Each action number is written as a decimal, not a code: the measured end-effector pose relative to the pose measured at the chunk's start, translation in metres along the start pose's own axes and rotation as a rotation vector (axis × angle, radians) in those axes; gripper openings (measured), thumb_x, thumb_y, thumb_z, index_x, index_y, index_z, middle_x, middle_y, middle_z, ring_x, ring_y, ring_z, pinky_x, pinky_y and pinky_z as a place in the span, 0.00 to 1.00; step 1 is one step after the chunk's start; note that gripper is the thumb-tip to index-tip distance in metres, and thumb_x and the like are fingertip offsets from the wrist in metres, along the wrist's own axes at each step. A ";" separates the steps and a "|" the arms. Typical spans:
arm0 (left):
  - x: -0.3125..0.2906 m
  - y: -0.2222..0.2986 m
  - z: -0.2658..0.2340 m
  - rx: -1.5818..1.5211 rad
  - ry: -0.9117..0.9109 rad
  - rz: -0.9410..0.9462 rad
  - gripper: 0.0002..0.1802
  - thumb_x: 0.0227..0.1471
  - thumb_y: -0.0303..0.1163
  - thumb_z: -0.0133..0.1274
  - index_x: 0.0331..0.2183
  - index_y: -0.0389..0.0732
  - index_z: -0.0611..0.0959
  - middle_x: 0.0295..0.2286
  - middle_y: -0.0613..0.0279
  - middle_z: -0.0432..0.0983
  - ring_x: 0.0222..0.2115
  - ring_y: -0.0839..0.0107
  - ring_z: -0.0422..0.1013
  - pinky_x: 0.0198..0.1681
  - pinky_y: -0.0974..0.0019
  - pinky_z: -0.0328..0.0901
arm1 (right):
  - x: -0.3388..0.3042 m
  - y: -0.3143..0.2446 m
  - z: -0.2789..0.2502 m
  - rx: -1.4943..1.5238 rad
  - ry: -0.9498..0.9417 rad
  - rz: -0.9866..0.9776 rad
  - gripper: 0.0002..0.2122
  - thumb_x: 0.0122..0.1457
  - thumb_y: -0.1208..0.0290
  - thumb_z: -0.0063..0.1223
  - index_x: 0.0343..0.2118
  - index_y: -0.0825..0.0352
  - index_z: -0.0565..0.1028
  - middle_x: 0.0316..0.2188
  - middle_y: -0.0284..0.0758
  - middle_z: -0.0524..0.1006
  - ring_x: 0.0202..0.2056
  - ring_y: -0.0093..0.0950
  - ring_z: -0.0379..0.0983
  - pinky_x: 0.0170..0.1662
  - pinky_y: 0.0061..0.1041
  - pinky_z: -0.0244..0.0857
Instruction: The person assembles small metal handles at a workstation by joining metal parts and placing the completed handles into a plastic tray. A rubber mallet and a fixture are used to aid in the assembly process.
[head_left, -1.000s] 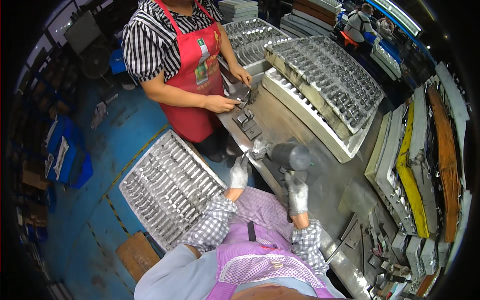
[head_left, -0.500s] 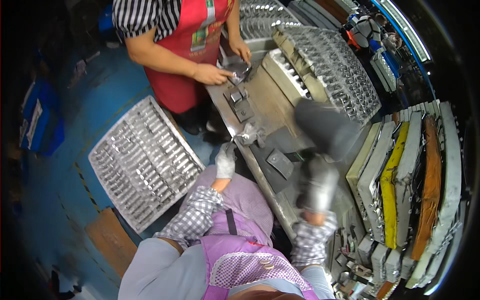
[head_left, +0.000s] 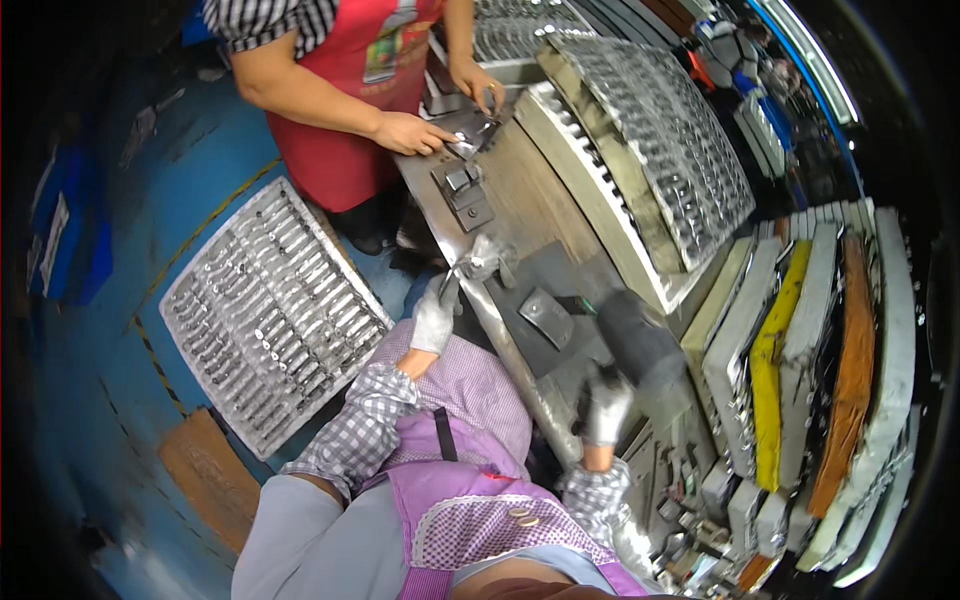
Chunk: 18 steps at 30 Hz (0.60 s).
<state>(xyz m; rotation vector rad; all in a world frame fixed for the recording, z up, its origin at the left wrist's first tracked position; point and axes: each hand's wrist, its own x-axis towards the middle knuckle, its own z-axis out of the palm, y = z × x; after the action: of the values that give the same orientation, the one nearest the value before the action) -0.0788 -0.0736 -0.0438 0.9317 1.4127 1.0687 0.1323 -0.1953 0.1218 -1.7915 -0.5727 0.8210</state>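
Observation:
My left hand [head_left: 434,318], in a whitish glove, is closed around a slim metal piece [head_left: 452,272] at the bench edge. Its far end meets a crumpled pale grey lump [head_left: 486,258], whose kind I cannot make out. In my gloved right hand [head_left: 608,408] is a mallet [head_left: 640,340] with a big dark grey cylindrical head, smeared by motion. The head hangs over the bench, to the right of a flat grey metal block [head_left: 547,318] lying on a dark pad [head_left: 560,270]. Farther up the bench sits a metal fixture [head_left: 464,196].
Across the bench, a person in a red apron [head_left: 350,110] handles a dark shiny plate [head_left: 472,136]. A tray of shiny metal parts [head_left: 275,310] stands at the left. Stacked trays [head_left: 660,140] occupy the bench's far side; upright trays [head_left: 770,370] line the right.
The mallet has come lower and nearer, and my right hand has moved down with it. My left hand keeps its hold at the bench edge. The whole view has shifted slightly.

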 end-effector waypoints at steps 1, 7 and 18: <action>0.002 0.014 0.006 0.012 -0.014 0.057 0.19 0.62 0.43 0.50 0.43 0.36 0.79 0.21 0.60 0.74 0.19 0.73 0.71 0.24 0.66 0.66 | 0.012 0.027 -0.036 0.028 0.116 -0.077 0.14 0.58 0.67 0.62 0.19 0.59 0.69 0.12 0.23 0.63 0.10 0.15 0.53 0.13 0.21 0.43; -0.002 0.078 0.014 -0.114 -0.234 0.202 0.17 0.63 0.41 0.51 0.41 0.36 0.81 0.24 0.61 0.76 0.24 0.77 0.72 0.27 0.69 0.67 | -0.003 0.122 -0.142 -0.286 0.321 0.328 0.23 0.60 0.48 0.56 0.17 0.62 0.71 0.11 0.25 0.64 0.13 0.17 0.55 0.16 0.23 0.48; -0.038 0.008 0.106 0.237 -0.718 0.411 0.10 0.58 0.25 0.52 0.42 0.35 0.82 0.36 0.55 0.80 0.37 0.67 0.77 0.41 0.67 0.70 | -0.012 -0.031 -0.118 0.085 0.016 0.157 0.13 0.65 0.60 0.52 0.37 0.67 0.76 0.16 0.25 0.65 0.13 0.15 0.59 0.15 0.20 0.52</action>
<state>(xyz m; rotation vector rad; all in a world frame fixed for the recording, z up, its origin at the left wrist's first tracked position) 0.0305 -0.0958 -0.0269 1.6309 0.7669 0.7332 0.2137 -0.2652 0.1811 -1.7789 -0.3846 0.9231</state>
